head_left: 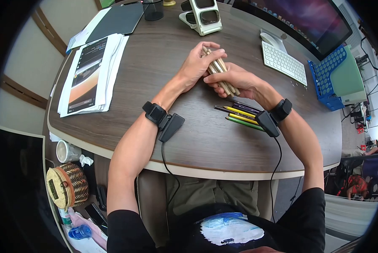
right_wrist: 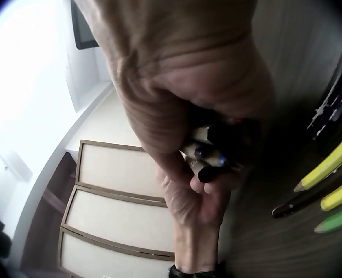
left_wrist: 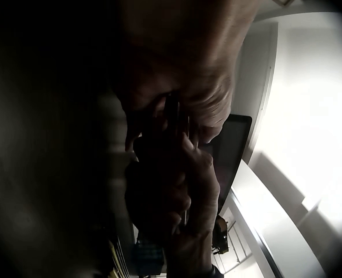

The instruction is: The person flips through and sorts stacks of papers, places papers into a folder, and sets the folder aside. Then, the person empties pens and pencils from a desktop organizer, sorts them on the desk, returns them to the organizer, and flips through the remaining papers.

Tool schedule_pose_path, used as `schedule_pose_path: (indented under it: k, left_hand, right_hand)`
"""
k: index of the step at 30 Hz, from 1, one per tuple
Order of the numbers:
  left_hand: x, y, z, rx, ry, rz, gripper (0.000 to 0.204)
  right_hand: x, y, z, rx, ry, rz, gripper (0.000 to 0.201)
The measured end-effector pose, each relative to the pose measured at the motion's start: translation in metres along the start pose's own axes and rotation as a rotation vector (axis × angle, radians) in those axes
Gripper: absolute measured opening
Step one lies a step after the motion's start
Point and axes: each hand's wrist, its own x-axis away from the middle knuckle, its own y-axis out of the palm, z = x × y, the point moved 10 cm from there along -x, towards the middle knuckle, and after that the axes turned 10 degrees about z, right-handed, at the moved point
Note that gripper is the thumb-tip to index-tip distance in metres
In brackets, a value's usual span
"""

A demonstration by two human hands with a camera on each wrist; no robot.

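Note:
A bundle of natural-wood pencils [head_left: 217,66] slants above the desk between the two hands. My left hand [head_left: 196,64] holds its upper end, thumb lying across the pencils. Lower down, my right hand [head_left: 238,79] grips the same bundle with the thumb over it. In the right wrist view, dark and blue pencil ends [right_wrist: 208,155] poke out beneath the right palm. The left wrist view is dark and mostly hides the bundle. Beside the right wrist, yellow pencils [head_left: 239,113], a green pencil [head_left: 246,123] and several dark pencils [head_left: 243,105] lie on the desk.
Printed papers [head_left: 87,76] and a dark folder [head_left: 115,23] lie on the left. A white stand [head_left: 208,19] and a mesh cup [head_left: 153,10] are at the back. A keyboard [head_left: 283,63], monitor [head_left: 298,21] and blue file holder [head_left: 327,78] stand right.

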Motion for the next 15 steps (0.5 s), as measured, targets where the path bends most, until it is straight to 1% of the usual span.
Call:
schedule_pose_path:
  k: [1,2,4,6,7,9,10,12,13,15]
  left_hand:
    - [-0.002,-0.003,-0.005,-0.04,-0.018,0.003,0.058]
    - [-0.005,-0.006,-0.005,-0.033,-0.002,0.034,0.044]
    - [-0.003,-0.005,-0.001,-0.055,0.014,0.027,0.043]
    - [-0.004,-0.004,-0.002,-0.121,0.027,-0.009,0.044]
    - [-0.007,-0.007,-0.003,-0.12,0.029,-0.006,0.044]
    - [-0.008,-0.006,-0.013,-0.184,-0.042,-0.024,0.047]
    - [-0.005,-0.002,-0.012,-0.182,-0.043,-0.026,0.047]
    - [0.0,-0.008,-0.006,-0.012,-0.033,0.092,0.048]
    - [0.001,-0.007,-0.003,-0.012,-0.027,0.093,0.048]
    - [0.002,-0.008,-0.005,0.072,-0.086,0.096,0.05]
  right_hand:
    - [-0.001,0.0,0.001,0.003,0.002,0.001,0.017]
    - [-0.003,0.001,0.001,-0.001,-0.002,-0.004,0.018]
    - [-0.005,0.003,-0.004,0.003,-0.011,-0.014,0.019]
    - [-0.003,0.0,-0.001,-0.064,0.049,-0.01,0.018]
    - [-0.003,-0.001,-0.001,-0.061,0.048,-0.013,0.018]
    - [-0.002,0.0,0.001,-0.116,0.07,-0.062,0.017]
    - [-0.002,0.0,0.002,-0.117,0.072,-0.059,0.017]
    - [-0.003,0.005,-0.001,-0.158,0.075,-0.105,0.017]
    - [-0.005,0.006,-0.004,-0.153,0.071,-0.105,0.017]
    - [-0.006,0.01,-0.009,-0.1,0.087,-0.117,0.018]
